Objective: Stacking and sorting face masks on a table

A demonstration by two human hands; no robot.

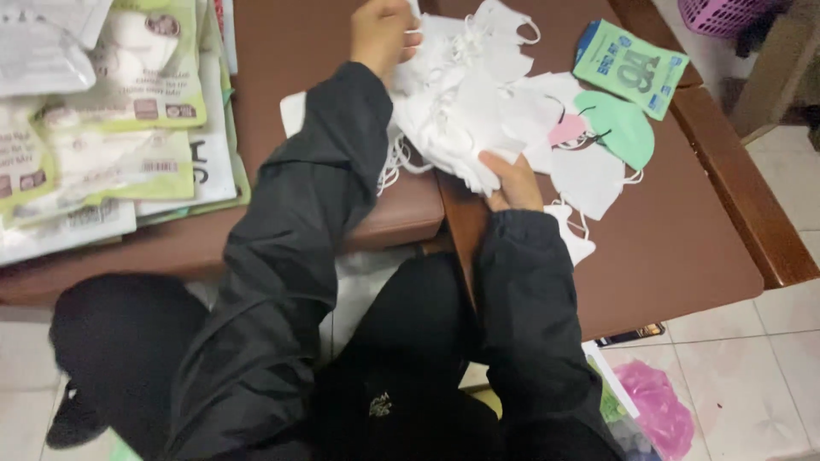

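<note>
A heap of white face masks (pixel 465 94) lies across two brown low tables (pixel 675 239). My left hand (pixel 380 32) reaches to the far side of the heap, fingers closed on a white mask's edge or ear loop. My right hand (pixel 515 181) grips the near edge of the heap, thumb on top of a white mask. Both arms wear black sleeves. A mint green mask (pixel 623 128) and a pink mask (pixel 565 130) lie to the right of the pile.
A green and blue mask packet (pixel 630 67) lies at the back right. Stacked green and white packets (pixel 111 128) cover the left table. A pink basket (pixel 722 13) stands at top right. A pink plastic bag (pixel 659 410) lies on the tiled floor.
</note>
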